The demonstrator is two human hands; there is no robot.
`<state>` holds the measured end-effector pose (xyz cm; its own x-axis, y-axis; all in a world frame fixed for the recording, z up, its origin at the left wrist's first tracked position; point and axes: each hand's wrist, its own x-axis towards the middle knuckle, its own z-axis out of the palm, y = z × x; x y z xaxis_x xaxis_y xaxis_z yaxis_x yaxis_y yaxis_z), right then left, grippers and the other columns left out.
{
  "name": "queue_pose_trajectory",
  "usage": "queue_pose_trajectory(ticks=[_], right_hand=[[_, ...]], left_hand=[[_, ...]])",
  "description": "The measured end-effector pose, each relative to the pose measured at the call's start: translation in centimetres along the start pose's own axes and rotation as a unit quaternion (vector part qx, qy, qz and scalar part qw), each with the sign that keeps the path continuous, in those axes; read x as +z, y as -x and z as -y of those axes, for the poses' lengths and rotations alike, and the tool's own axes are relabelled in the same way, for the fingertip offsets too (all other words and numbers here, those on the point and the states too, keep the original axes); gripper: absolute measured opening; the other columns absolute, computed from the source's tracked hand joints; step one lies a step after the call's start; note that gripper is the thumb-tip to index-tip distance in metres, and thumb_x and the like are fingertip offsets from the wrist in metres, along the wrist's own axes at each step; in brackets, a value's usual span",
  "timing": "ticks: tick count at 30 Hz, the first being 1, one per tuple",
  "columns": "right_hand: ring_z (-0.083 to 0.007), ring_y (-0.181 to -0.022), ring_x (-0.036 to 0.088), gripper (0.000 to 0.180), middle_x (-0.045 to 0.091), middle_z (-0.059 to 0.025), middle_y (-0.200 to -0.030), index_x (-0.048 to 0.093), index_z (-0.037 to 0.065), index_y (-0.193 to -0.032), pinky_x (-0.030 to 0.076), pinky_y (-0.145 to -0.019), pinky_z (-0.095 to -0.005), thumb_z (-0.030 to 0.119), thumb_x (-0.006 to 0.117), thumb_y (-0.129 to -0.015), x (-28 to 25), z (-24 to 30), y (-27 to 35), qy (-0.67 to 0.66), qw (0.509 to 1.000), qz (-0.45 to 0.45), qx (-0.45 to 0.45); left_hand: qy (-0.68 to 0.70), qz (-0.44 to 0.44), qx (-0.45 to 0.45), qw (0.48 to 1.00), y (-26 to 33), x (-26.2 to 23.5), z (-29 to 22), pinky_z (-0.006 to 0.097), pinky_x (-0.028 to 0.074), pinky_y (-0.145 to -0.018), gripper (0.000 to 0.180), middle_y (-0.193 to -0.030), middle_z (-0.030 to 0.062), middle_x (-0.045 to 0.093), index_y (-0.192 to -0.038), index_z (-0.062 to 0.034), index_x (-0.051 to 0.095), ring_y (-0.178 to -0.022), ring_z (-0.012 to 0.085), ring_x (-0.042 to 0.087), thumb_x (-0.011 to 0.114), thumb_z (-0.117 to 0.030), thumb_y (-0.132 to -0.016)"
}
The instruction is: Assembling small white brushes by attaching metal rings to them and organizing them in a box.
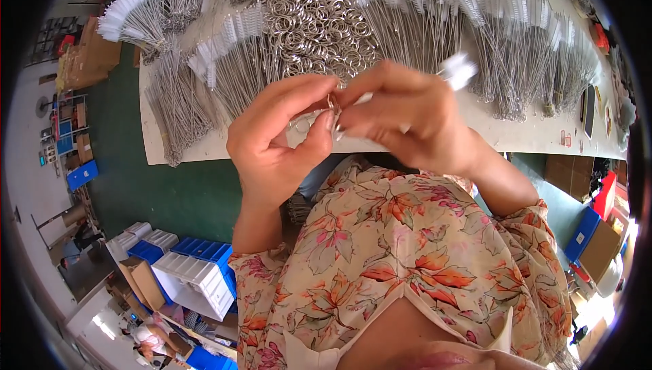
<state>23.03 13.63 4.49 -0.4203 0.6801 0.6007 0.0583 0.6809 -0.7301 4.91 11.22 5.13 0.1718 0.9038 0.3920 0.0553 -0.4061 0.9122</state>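
Note:
My left hand [275, 132] and my right hand [424, 115] meet in front of my chest, above the table's near edge. Between the left thumb and forefinger is pinched a small silver metal split ring [333, 104]. A thin wire brush lies in my right hand, its white bristle head [458, 71] sticking out past the knuckles, smeared by motion. The right fingertips press close to the ring; whether the brush's wire end is on it, I cannot tell. Beyond the fingers is a heap of loose silver rings [316, 24].
Bundles of wire brushes [506, 58] with white bristle heads lie to the right of the rings, and more brushes [180, 105] to the left. The white table [159, 146] has its near edge by my waist. Blue and white plastic bins [193, 275] stand on the lower left.

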Motion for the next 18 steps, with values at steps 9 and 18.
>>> queue_pose_trajectory(ticks=[9,18], right_hand=[[-0.0039,-0.052,0.046,0.017,0.058,-0.0004,-0.067,0.066,0.0,-0.09,0.037,-0.047,-0.0187,0.016,0.063,-0.084,-0.8,0.5,-1.5,-0.32,0.875,0.008,0.362],[-0.0054,-0.049,0.047,0.009,0.061,-0.002,-0.069,0.065,0.001,-0.084,0.04,-0.046,-0.0205,0.009,0.064,-0.08,-1.3,-0.5,-1.8,-0.168,0.908,0.128,0.363]], left_hand=[[-0.128,-0.063,0.086,0.986,-0.5,1.1,0.7,0.026,0.051,-0.071,0.031,-0.096,0.0152,0.062,-0.101,0.006,0.061,-0.08,0.018,0.063,0.062,0.009,-0.071],[-0.013,0.007,-0.004,1.0,-0.7,-1.0,1.5,0.026,0.052,-0.075,0.029,-0.1,0.015,0.062,-0.103,0.006,0.061,-0.084,0.015,0.061,0.059,0.01,-0.074]])
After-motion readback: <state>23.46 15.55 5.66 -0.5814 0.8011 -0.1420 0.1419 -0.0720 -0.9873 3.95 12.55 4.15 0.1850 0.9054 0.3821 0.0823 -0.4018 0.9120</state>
